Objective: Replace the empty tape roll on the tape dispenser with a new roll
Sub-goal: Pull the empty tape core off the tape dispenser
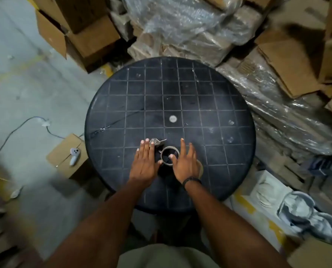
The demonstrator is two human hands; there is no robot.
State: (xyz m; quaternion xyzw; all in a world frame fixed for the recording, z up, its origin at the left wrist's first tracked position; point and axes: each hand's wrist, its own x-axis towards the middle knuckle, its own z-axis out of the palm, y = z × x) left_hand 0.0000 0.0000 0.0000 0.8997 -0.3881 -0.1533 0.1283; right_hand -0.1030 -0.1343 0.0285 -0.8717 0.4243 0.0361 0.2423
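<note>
A round black table (209, 105), scored with a grid of pale lines, is seen from above, ringed by cardboard boxes (88, 35) and bundles wrapped in clear plastic (180, 20) on a grey floor. A small white disc (173, 118) is set at the table's centre, beyond both hands. The left hand (145, 163) is laid flat with its fingers stretched forward and held together; nothing is closed within it, though its thumb tip is pressed against the near left edge of the cardboard ring. The right hand (186, 163) is likewise spread open, a dark band (191, 180) worn at its wrist, and its thumb is hooked over the near right rim of the ring, so the ring is pinched lightly between the two thumbs rather than gripped in a fist. The tape dispenser (162, 167), black and hard to make out against the tabletop, is placed between the two hands, with its metal blade end (156, 141) showing just past the left fingertips. The empty roll (170, 156), a bare cardboard ring, is seated on the dispenser between the thumbs. The edge of a brown tape roll (200, 167) is glimpsed under the outer side of the right hand, mostly hidden.
</note>
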